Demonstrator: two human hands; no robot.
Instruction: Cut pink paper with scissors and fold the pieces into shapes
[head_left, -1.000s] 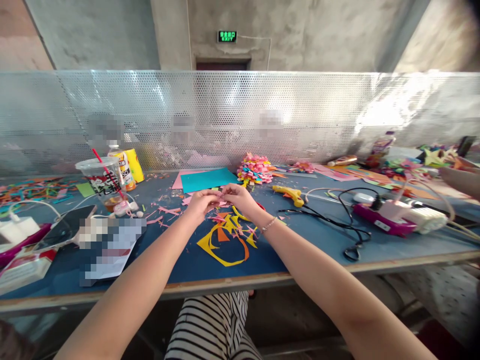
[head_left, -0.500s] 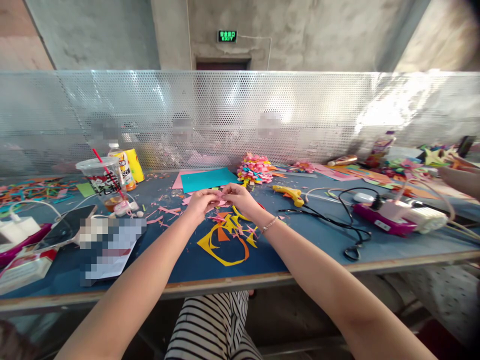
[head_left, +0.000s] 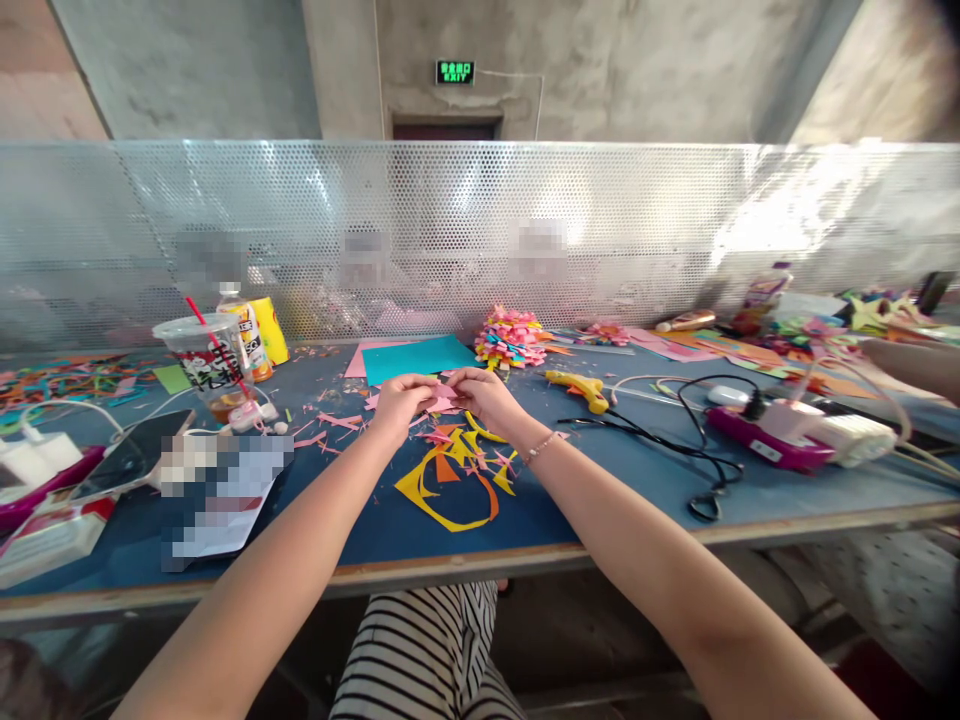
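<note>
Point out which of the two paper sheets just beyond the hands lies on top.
The blue sheet, directly left of the multicoloured paper cluster; it overlaps the pink sheet, which peeks out at its left edge.

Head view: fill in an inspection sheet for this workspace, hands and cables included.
Surface: blue flat tabletop, scattered with pink paper scraps.
Work items: rectangular teal paper sheet; layered pink, yellow and blue paper cluster; yellow gun-shaped tool.
Clutter: curved yellow and orange paper offcuts; clear plastic cup with red straw.
Hands: bare left hand and right hand, fingertips close together; anything pinched too small to tell.
Cables: thin black cable, looped near a purple plastic power strip.
Surroundings: grey perforated metal screen; green lit exit sign; another person's arm at right edge.
</note>
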